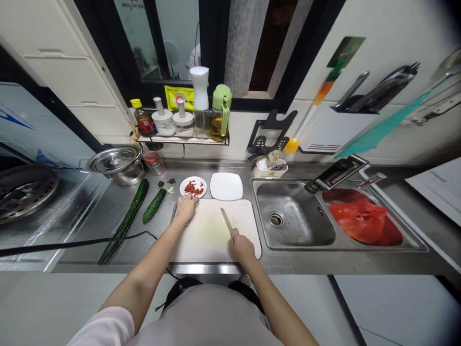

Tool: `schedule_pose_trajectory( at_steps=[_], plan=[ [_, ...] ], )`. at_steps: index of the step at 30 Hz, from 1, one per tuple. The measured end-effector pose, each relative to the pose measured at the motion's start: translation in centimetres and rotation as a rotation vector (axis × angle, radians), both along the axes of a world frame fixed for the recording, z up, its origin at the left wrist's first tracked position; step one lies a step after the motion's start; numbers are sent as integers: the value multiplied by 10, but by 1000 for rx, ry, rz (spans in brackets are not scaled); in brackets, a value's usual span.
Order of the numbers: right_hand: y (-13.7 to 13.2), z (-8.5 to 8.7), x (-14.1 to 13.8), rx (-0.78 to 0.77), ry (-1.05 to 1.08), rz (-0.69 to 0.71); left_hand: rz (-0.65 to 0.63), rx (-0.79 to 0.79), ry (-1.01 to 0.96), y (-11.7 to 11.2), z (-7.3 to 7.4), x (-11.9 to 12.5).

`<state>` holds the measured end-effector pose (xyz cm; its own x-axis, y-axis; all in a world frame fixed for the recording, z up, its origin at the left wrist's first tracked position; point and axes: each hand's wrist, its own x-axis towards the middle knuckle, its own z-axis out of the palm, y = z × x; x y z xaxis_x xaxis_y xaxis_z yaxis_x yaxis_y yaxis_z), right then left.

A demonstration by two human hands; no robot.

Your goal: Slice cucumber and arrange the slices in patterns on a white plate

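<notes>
the right hand (243,247) was clamped on the knife (226,222), over the board's (201,251) right half; the knife was likely light and stiff, best held at its near end. the left hand (186,208) was at the board's far left corner, grip unclear.

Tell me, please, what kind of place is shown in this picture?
Most likely a kitchen: a sink is set into the counter, a lidded pot stands at the left, and the right hand holds a knife.
</notes>
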<state>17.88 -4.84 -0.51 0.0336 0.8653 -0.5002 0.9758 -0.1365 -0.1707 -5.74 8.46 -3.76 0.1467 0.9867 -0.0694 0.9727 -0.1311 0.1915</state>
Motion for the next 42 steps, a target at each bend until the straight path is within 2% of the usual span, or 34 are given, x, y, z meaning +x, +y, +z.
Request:
schedule_pose_trajectory(
  at_steps=[4,10,16,20,24,29,32,38,40,42],
  plan=[
    [0,1,-1,-1,-1,3,-48,-12,42,-1,1,-1],
    [1,-1,0,-9,0,0,-41,2,67,-2,3,-1],
    [1,-3,1,7,7,10,21,2,-3,-6,5,-1],
    [1,-1,1,11,4,14,112,-5,-104,-9,3,-3],
    [1,2,0,11,4,11,268,-47,-361,-11,-2,-6],
    [3,6,-1,-18,3,11,407,-43,-981,-17,-5,0],
    [4,7,-1,-34,7,11,447,-130,-1256,-23,-4,4],
    [4,6,0,-36,11,5,537,-496,-1540,-35,-1,11],
    [4,6,0,-30,18,6,551,-549,-1537,-40,-3,15],
    [4,6,-1,-20,20,7,528,-544,-1448,-45,-9,18]
  ],
)
